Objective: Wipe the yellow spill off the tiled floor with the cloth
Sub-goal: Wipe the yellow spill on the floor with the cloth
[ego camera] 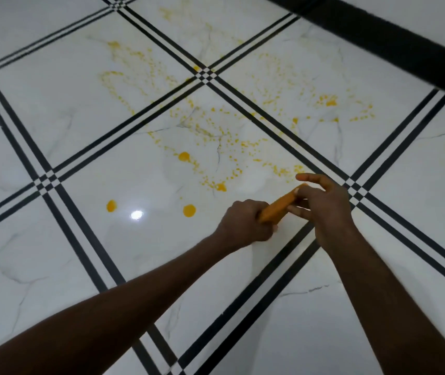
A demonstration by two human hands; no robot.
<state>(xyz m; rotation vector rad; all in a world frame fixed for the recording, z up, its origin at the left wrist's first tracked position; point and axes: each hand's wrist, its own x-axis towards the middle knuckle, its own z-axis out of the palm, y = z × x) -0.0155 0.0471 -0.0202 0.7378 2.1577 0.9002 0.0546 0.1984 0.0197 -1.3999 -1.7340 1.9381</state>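
A yellow spill (210, 136) is smeared in streaks and droplets over several white marble-look floor tiles (62, 109), with thicker round drops at the near edge. An orange cloth (278, 207), folded or rolled into a narrow strip, is held just above the floor between both hands. My left hand (245, 226) grips its near end in a fist. My right hand (321, 204) pinches its far end with the thumb, while the fingers stretch out to the left. Most of the cloth is hidden inside the hands.
Black triple stripes (124, 123) cross the tiles in a grid. A black band (394, 47) runs along the far right, with a white surface beyond it. A bright light reflection (136, 214) sits on the tile left of my hands.
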